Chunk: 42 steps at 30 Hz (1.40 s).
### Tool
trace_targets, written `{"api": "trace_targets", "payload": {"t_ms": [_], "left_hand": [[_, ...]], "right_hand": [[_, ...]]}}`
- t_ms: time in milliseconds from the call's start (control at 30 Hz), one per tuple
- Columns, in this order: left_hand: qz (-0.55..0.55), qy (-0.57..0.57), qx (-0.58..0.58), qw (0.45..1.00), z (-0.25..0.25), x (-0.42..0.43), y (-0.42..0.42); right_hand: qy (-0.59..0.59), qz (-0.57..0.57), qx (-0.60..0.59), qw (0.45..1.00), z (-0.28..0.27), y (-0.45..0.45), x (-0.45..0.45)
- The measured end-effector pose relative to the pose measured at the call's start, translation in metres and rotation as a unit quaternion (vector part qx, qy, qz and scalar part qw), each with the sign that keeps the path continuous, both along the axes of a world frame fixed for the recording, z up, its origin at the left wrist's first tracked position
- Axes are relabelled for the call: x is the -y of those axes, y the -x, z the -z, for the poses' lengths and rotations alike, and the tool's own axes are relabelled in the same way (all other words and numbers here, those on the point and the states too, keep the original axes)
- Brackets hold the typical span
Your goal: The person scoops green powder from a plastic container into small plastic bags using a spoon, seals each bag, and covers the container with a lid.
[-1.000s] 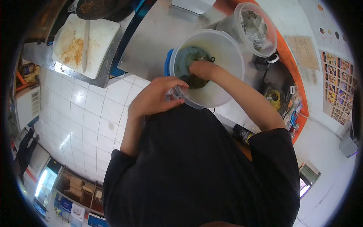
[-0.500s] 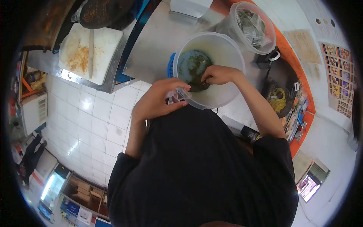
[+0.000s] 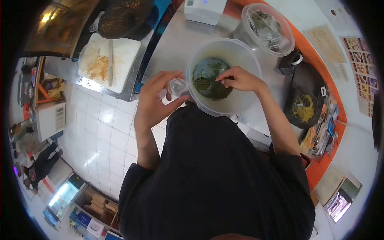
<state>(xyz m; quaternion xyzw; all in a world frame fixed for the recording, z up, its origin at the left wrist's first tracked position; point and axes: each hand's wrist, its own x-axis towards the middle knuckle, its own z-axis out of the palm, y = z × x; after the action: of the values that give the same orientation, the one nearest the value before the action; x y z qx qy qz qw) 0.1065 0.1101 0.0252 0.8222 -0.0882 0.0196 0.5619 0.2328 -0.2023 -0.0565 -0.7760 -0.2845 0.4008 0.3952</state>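
Observation:
A large translucent plastic bucket point(image 3: 249, 60) stands on the metal counter, with dark green, flaky, herb-like stuff point(image 3: 218, 93) at its bottom. My right hand point(image 3: 242, 80) reaches inside, fingers pinched on the handle of a spoon point(image 3: 203, 83). Green flakes fill the round spoon bowl; most of the handle is hidden by my fingers. Beside the bucket's left rim, my left hand point(image 3: 158, 96) curls its thumb and fingers around a small clear plastic bag point(image 3: 177, 87). Whatever the bag contains cannot be made out.
A second bucket point(image 3: 290, 47) of small filled clear bags stands behind on the right. A black pan point(image 3: 316, 86) holds yellowish-green strands. To the left lie a white cutting board point(image 3: 124, 60) with brown crumbs and a dark wok point(image 3: 124, 20). A white machine point(image 3: 205, 12) sits at the back; a person point(image 3: 40, 166) is far left.
My left hand has shifted left, away from the bucket rim, with the clear bag. In the bucket, the spoon bowl now shows, loaded with green flakes. The whole view has shifted slightly.

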Motion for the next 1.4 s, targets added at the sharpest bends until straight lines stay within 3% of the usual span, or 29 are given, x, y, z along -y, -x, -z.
{"api": "trace_targets", "payload": {"t_ms": [167, 200, 300, 367, 467, 567, 767, 867, 967, 1033, 1067, 1167, 1267, 1367, 1400], "left_hand": [[-0.030, -0.137, 0.003, 0.990, -0.019, 0.015, -0.008], [-0.021, -0.203, 0.075, 0.976, -0.007, 0.015, -0.012], [-0.001, -0.271, 0.083, 0.959, -0.003, 0.044, -0.020], [0.043, -0.235, 0.106, 0.965, 0.005, 0.070, -0.021], [0.072, -0.223, 0.084, 0.969, 0.013, 0.101, -0.019], [0.033, -0.128, 0.135, 0.982, 0.023, 0.108, -0.031], [0.001, -0.099, 0.068, 0.993, 0.029, 0.098, -0.031], [-0.018, -0.049, 0.034, 0.998, 0.030, 0.088, -0.029], [0.054, -0.017, 0.084, 0.995, 0.014, 0.085, -0.028], [0.054, 0.019, 0.076, 0.995, 0.007, 0.085, -0.024], [0.047, 0.028, 0.051, 0.997, 0.002, 0.084, -0.021], [0.016, 0.036, -0.069, 0.997, -0.013, 0.075, -0.015], [-0.018, 0.071, -0.014, 0.997, -0.008, 0.077, -0.014], [-0.090, 0.043, 0.059, 0.993, -0.011, 0.087, -0.016], [-0.094, 0.071, 0.039, 0.992, -0.009, 0.089, -0.015]], "right_hand": [[-0.032, 0.054, 0.022, 0.998, -0.048, -0.001, 0.009], [-0.030, 0.045, 0.058, 0.997, -0.068, 0.000, 0.008], [-0.023, 0.010, 0.204, 0.979, -0.107, 0.005, 0.010], [-0.003, -0.031, 0.334, 0.942, -0.109, 0.011, 0.007], [0.163, -0.064, 0.408, 0.896, -0.130, 0.043, -0.010], [0.163, -0.045, 0.546, 0.820, -0.162, 0.074, -0.022], [0.172, 0.104, 0.428, 0.881, -0.185, 0.090, 0.005], [0.214, 0.131, 0.333, 0.909, -0.142, 0.073, 0.012], [-0.024, 0.127, 0.384, 0.914, -0.072, 0.063, 0.006], [-0.197, 0.189, 0.142, 0.951, -0.078, 0.065, -0.009], [-0.277, 0.214, 0.013, 0.937, -0.082, 0.067, -0.015], [-0.243, 0.262, -0.045, 0.933, -0.095, 0.067, -0.014], [-0.193, 0.279, -0.004, 0.941, -0.094, 0.064, -0.008], [-0.213, 0.292, 0.040, 0.932, -0.098, 0.064, -0.004], [-0.207, 0.286, 0.056, 0.934, -0.098, 0.063, -0.001]]}}
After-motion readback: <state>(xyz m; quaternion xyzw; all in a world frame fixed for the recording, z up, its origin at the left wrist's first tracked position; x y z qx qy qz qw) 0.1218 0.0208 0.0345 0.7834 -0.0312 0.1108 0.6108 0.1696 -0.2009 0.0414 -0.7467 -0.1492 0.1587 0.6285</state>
